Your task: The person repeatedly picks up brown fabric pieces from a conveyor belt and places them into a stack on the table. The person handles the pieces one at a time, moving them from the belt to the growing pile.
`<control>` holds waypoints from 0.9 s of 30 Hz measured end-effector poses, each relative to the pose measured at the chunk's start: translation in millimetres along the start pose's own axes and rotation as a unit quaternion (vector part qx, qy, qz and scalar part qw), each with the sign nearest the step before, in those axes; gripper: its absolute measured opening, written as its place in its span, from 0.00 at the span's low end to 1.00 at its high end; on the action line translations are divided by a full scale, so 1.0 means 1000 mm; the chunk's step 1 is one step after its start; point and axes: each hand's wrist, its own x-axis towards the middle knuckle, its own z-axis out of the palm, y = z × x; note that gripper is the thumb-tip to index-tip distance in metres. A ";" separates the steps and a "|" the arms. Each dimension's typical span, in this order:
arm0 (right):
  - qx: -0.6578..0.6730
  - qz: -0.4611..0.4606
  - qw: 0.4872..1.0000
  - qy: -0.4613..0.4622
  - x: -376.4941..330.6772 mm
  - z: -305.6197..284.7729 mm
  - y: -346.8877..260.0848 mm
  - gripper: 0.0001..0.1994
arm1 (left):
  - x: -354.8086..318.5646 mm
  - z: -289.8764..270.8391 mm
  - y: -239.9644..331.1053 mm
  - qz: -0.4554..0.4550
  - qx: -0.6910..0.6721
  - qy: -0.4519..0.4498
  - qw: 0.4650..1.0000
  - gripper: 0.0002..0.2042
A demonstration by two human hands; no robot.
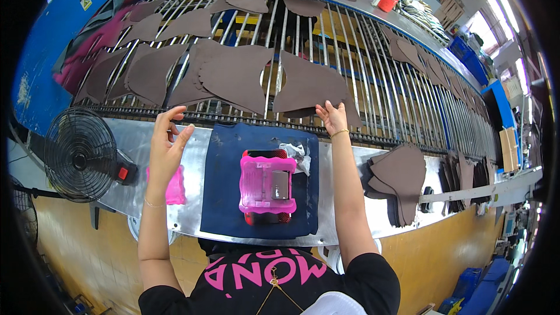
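Observation:
My left hand [168, 139] is raised over the near edge of the roller conveyor, fingers curved and thumb apart, with nothing in it. At the conveyor's near side my right hand [332, 118] has its fingers on the lower right edge of a brown cut sheet piece [309, 81], seemingly pinching it. Another brown piece lies partly under that one. Left of it, overlapping brown pieces [233, 73] rest on the bars. In front of me a phone in a pink wavy-edged holder [251, 181] sits on a dark blue mat [221, 210].
A black fan [80, 154] stands at the left of the metal bench [344, 216]. Stacked brown pieces [402, 169] lie on the right, with more upright pieces [461, 178] beyond. A crumpled white wrapper [300, 157] touches the phone holder. A blue machine panel [44, 76] borders the conveyor's left.

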 end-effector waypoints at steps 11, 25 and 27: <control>-0.354 -0.279 0.828 0.334 -0.137 -0.190 -0.111 0.16 | 0.001 0.017 -0.012 -0.022 -0.063 -0.056 0.996 0.20; -0.647 -0.025 0.554 0.523 -0.230 -0.276 -0.131 0.27 | 0.003 0.059 0.004 0.022 -0.122 -0.117 0.985 0.21; -0.620 0.013 0.557 0.552 -0.229 -0.275 -0.140 0.28 | 0.000 0.056 0.002 0.027 -0.105 -0.116 0.987 0.21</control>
